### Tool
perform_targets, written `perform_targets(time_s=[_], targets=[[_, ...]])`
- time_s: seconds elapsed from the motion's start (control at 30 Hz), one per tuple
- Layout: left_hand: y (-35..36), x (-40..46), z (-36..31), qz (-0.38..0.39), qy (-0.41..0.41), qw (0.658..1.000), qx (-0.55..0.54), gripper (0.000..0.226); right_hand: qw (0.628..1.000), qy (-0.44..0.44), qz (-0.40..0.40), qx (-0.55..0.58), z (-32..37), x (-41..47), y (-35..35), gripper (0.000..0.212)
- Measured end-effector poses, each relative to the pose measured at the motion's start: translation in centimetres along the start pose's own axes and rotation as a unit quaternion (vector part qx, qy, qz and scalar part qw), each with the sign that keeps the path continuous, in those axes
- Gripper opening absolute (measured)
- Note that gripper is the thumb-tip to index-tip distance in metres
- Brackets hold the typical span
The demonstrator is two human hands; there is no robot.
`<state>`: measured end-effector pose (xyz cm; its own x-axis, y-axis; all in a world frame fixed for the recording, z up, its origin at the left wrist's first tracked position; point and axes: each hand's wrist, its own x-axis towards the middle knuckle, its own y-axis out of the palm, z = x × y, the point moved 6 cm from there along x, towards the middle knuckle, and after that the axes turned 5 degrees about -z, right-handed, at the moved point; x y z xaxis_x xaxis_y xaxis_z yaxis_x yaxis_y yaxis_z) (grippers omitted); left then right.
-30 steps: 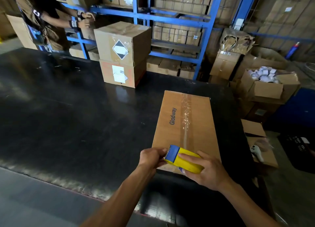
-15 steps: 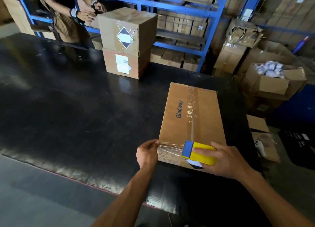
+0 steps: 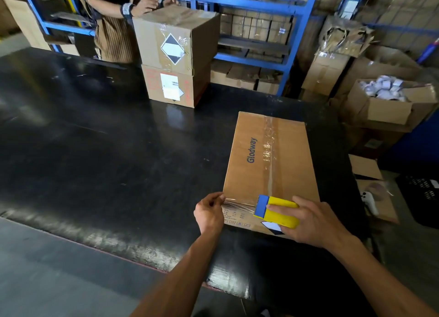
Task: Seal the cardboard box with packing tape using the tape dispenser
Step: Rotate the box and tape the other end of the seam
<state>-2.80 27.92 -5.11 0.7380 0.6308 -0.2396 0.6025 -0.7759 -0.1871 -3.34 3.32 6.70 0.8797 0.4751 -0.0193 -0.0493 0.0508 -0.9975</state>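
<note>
A flat brown cardboard box (image 3: 287, 159) printed "Glodway" lies on the black table (image 3: 107, 155), with a strip of clear tape running lengthwise down its top. My right hand (image 3: 308, 221) grips a yellow and blue tape dispenser (image 3: 276, 211) at the box's near end. A short stretch of clear tape (image 3: 240, 206) spans from the dispenser leftward to my left hand (image 3: 209, 212), which pinches the tape's end at the box's near left corner.
Two stacked cardboard boxes (image 3: 175, 55) stand at the table's far side, where another person (image 3: 118, 14) handles the top one. Blue shelving (image 3: 249, 31) with cartons fills the back. Open boxes (image 3: 384, 102) and a black crate (image 3: 422, 197) sit on the floor at right.
The dispenser has travelled right along the box's near end, drawing out tape while my left hand holds the tape's end at the left corner. The view has shifted down.
</note>
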Motion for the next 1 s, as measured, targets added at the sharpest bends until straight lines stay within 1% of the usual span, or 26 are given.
perform_targets(time_s=[0.2,0.23,0.27,0.33,0.37,0.4,0.43,0.47,0.5,0.53,0.57,0.6,0.63,0.67,0.7,0.73,0.77,0.83,1.0], targets=[[-0.2,0.6,0.0,0.016,0.019,0.999,0.021,0.006,0.999,0.018,0.037,-0.018,-0.2,0.6,0.4,0.058],[-0.4,0.6,-0.2,0.02,0.028,0.999,0.039,0.01,0.999,0.021,0.038,-0.019,-0.2,0.7,0.4,0.056],[-0.7,0.9,-0.3,0.022,0.044,0.997,0.065,0.025,0.999,0.024,0.04,-0.019,-0.2,0.9,0.3,0.055],[-1.3,1.9,-0.2,0.025,0.065,0.991,0.116,0.067,0.999,0.027,0.041,-0.019,-0.2,1.2,0.2,0.054],[-1.7,2.5,-0.3,0.015,0.072,0.989,0.129,0.074,0.999,0.028,0.041,-0.019,-0.2,1.3,0.2,0.054],[-2.1,3.1,-0.5,-0.001,0.091,0.985,0.146,0.071,0.998,0.029,0.042,-0.02,-0.2,1.3,0.2,0.054],[-2.5,3.4,-1.4,-0.027,0.16,0.972,0.168,0.064,0.998,0.029,0.043,-0.021,-0.2,1.4,0.3,0.054],[-2.6,3.2,-2.9,-0.038,0.278,0.94,0.194,0.056,0.999,0.029,0.041,-0.021,-0.2,1.4,0.4,0.054],[-2.1,2.3,-4.4,-0.024,0.409,0.886,0.216,0.051,0.999,0.03,0.037,-0.021,-0.2,1.5,0.4,0.054],[-0.9,1.4,-5.1,0.025,0.522,0.822,0.229,0.049,0.999,0.032,0.034,-0.021,-0.1,1.5,0.4,0.054],[0.5,0.3,-5.6,0.091,0.597,0.759,0.243,0.048,0.999,0.03,0.031,-0.023,0.0,1.6,0.4,0.054],[1.9,-0.5,-5.5,0.155,0.65,0.695,0.263,0.05,0.999,0.026,0.028,-0.028,0.0,1.7,0.4,0.055],[3.2,-1.1,-5.3,0.201,0.69,0.631,0.293,0.052,0.999,0.024,0.028,-0.034,0.0,1.8,0.5,0.055],[4.4,-1.3,-4.7,0.23,0.718,0.573,0.322,0.055,0.999,0.024,0.03,-0.035,0.0,1.9,0.5,0.055],[5.3,-1.1,-3.8,0.247,0.734,0.523,0.355,0.057,0.999,0.025,0.031,-0.035,0.0,1.9,0.6,0.055],[6.0,-0.7,-3.0,0.257,0.74,0.497,0.372,0.057,0.999,0.025,0.03,-0.038,-0.1,2.0,0.7,0.054],[6.3,-0.1,-2.3,0.267,0.735,0.495,0.38,0.057,0.998,0.024,0.031,-0.042,0.0,2.0,0.8,0.054],[6.5,0.8,-1.2,0.272,0.72,0.513,0.38,0.057,0.998,0.02,0.04,-0.051,0.2,1.9,1.2,0.055],[6.8,0.8,-1.1,0.269,0.726,0.516,0.366,0.057,0.998,0.016,0.03,-0.054,0.4,1.7,1.4,0.056]])
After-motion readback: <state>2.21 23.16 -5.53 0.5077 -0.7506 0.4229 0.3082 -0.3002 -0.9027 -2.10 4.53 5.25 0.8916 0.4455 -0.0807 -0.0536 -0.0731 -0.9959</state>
